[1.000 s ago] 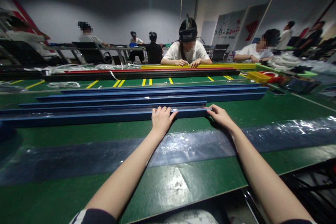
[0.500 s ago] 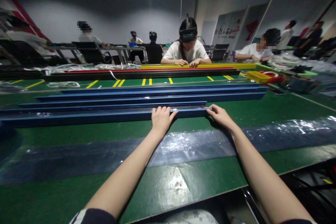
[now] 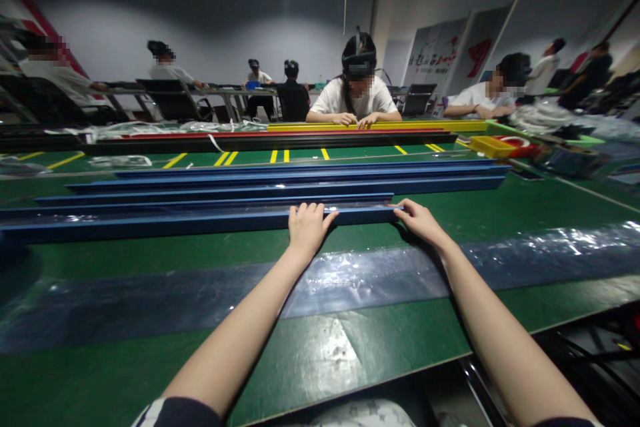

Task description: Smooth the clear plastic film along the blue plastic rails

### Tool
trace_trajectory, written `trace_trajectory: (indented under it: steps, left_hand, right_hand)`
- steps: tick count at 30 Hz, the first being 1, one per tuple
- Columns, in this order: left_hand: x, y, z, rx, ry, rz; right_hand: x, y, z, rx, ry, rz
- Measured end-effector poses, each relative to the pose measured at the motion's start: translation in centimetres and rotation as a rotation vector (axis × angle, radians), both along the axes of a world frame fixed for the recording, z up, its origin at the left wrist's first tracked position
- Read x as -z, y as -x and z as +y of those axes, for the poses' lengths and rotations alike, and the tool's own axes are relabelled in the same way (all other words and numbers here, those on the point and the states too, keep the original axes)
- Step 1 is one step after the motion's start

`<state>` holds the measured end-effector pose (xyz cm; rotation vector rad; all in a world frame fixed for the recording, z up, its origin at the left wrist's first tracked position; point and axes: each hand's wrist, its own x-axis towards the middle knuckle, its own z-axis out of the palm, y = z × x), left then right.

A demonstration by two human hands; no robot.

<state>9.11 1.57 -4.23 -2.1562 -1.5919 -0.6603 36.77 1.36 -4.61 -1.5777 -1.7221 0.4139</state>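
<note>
A long blue channel-shaped strip (image 3: 210,221) lies across the green table (image 3: 280,367) in front of me. My left hand (image 3: 307,230) grips its near wall, fingers over the rim and thumb stretched to the right. At the strip's right end, my right hand (image 3: 417,220) pinches the end corner between thumb and fingers. Something thin and reddish shows at that end, too small to make out. Clear film seems to lie inside the channel. Nearer to me, a wide band of clear plastic film (image 3: 375,273) runs under both forearms.
More blue strips (image 3: 300,180) lie just beyond. Farther back are black strips (image 3: 280,141), yellow strips (image 3: 425,125), a yellow tray (image 3: 493,147) and bundled plastic (image 3: 540,117). A co-worker (image 3: 357,87) leans over the table's far side. The table's front edge (image 3: 400,379) runs below my arms.
My hands and the blue strip hold the same place. Co-workers in the background shift slightly.
</note>
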Motion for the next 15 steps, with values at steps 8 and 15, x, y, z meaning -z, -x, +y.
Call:
trace_trajectory:
  steps: [8, 15]
  left_hand:
    - [-0.11, 0.01, -0.03, 0.011, 0.014, -0.017]
    - [-0.10, -0.03, -0.12, 0.012, 0.021, -0.022]
  right_hand:
    - [0.02, -0.07, 0.02, -0.005, 0.002, -0.001]
    - [0.15, -0.14, 0.06, -0.015, -0.001, 0.002]
